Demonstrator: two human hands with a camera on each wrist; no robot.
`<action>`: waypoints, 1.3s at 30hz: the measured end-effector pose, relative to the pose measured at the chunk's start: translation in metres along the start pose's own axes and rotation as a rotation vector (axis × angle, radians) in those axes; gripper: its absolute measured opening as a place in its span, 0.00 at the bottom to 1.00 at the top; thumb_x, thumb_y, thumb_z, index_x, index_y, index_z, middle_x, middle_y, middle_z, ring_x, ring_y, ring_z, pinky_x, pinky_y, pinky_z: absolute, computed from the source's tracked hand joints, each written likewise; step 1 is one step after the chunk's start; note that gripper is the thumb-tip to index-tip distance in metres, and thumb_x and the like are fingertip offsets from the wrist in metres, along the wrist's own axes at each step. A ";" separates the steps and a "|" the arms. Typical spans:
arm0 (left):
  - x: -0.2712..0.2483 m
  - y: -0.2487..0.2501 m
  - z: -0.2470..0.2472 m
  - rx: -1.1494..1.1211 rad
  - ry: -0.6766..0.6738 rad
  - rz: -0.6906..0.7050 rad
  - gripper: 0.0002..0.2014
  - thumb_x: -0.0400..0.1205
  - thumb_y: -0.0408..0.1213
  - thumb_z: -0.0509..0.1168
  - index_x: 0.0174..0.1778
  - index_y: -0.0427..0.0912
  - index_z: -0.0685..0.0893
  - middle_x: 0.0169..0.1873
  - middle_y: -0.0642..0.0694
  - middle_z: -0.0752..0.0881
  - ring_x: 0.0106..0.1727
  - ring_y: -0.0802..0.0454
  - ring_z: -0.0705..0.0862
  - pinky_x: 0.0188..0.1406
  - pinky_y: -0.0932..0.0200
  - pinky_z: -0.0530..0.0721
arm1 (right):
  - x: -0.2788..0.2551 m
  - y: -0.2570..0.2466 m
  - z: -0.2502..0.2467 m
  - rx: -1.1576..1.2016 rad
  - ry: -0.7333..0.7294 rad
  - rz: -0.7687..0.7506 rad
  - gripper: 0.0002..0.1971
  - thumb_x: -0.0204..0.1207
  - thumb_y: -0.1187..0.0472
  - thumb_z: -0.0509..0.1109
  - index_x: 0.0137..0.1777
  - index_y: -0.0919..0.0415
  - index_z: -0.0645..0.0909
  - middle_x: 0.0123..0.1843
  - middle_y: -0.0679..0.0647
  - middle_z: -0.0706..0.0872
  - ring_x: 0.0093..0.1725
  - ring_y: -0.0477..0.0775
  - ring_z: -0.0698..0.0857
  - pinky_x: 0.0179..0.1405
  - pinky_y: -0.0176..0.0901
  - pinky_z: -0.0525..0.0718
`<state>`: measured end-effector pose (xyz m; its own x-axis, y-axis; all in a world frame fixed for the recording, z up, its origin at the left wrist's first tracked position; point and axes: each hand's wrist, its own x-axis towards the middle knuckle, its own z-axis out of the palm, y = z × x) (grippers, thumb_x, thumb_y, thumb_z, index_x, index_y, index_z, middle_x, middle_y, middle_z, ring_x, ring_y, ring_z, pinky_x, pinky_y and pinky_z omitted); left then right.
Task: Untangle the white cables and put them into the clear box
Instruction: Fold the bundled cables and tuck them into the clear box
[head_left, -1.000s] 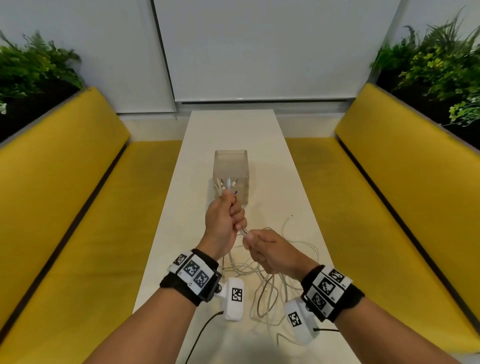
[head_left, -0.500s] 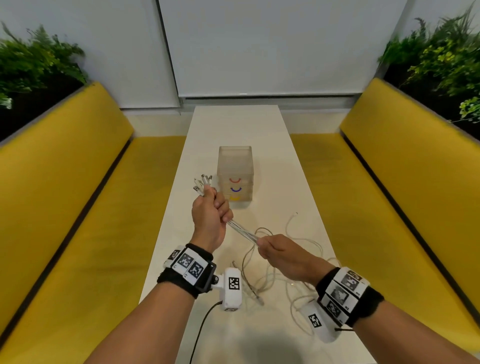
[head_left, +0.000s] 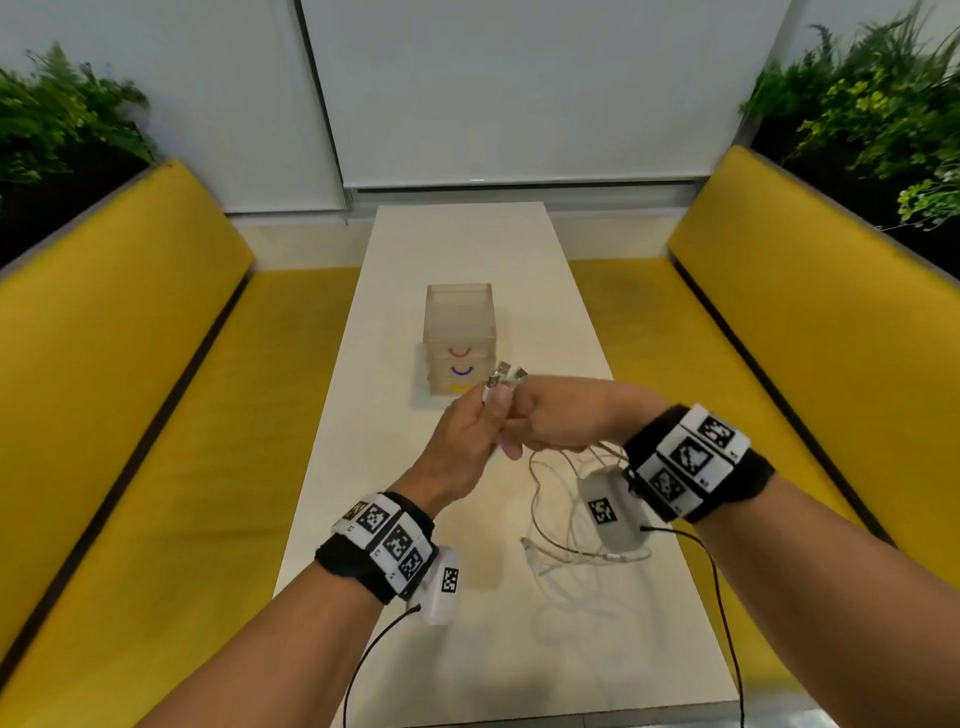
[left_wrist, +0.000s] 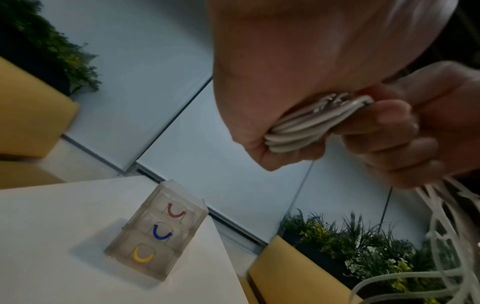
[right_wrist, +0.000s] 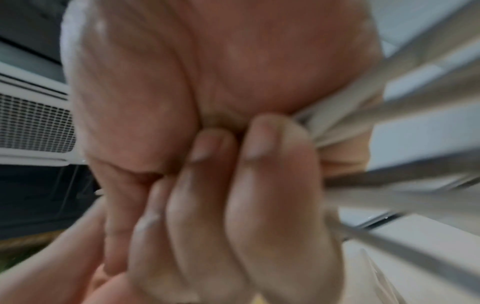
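Observation:
Both hands meet above the white table (head_left: 467, 244), just in front of the clear box (head_left: 460, 322), which stands upright with red, blue and yellow arcs on its front. My left hand (head_left: 480, 421) grips a bundle of white cables (left_wrist: 306, 127) between thumb and curled fingers. The metal plug ends (head_left: 506, 376) stick up out of the grip. My right hand (head_left: 550, 415) is a fist around the same cables (right_wrist: 376, 98) right beside the left. The loose cable loops (head_left: 566, 545) hang from the right hand onto the table. In the left wrist view the box (left_wrist: 155, 236) looks empty.
Yellow bench seats (head_left: 130, 415) run along both sides of the narrow table, with green plants (head_left: 857, 114) behind them. A white blind (head_left: 519, 88) covers the far wall. Black wrist-camera leads (head_left: 722, 597) trail off the near edge.
The hands, drawn apart with the cables stretched between them, have come back together. The left hand shifted right with the plug ends; the right hand rose to meet it.

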<state>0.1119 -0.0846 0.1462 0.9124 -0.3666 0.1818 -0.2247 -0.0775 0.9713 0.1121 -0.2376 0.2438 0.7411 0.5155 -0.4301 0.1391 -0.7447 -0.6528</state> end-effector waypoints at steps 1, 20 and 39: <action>0.000 0.002 0.000 0.017 -0.008 0.030 0.36 0.79 0.75 0.54 0.41 0.40 0.81 0.26 0.52 0.82 0.32 0.47 0.80 0.36 0.49 0.74 | 0.000 0.002 -0.005 0.073 -0.016 0.004 0.11 0.82 0.64 0.65 0.39 0.64 0.84 0.19 0.42 0.71 0.18 0.46 0.64 0.18 0.37 0.62; -0.005 0.009 -0.038 0.205 -0.139 -0.132 0.25 0.90 0.51 0.59 0.34 0.33 0.78 0.24 0.46 0.73 0.25 0.53 0.66 0.26 0.62 0.65 | -0.006 0.048 -0.040 0.409 -0.038 0.046 0.21 0.86 0.46 0.65 0.32 0.54 0.83 0.23 0.47 0.67 0.20 0.46 0.61 0.24 0.43 0.60; 0.022 -0.005 -0.003 -0.485 0.444 -0.366 0.38 0.78 0.75 0.56 0.58 0.44 0.90 0.53 0.34 0.91 0.55 0.38 0.89 0.58 0.46 0.86 | 0.041 0.005 0.095 0.246 0.672 -0.052 0.18 0.90 0.47 0.51 0.53 0.55 0.79 0.47 0.49 0.87 0.46 0.53 0.85 0.49 0.51 0.83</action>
<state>0.1344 -0.0892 0.1459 0.9752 0.0208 -0.2203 0.2011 0.3323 0.9215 0.0811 -0.1799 0.1639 0.9927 0.1164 0.0303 0.0916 -0.5682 -0.8177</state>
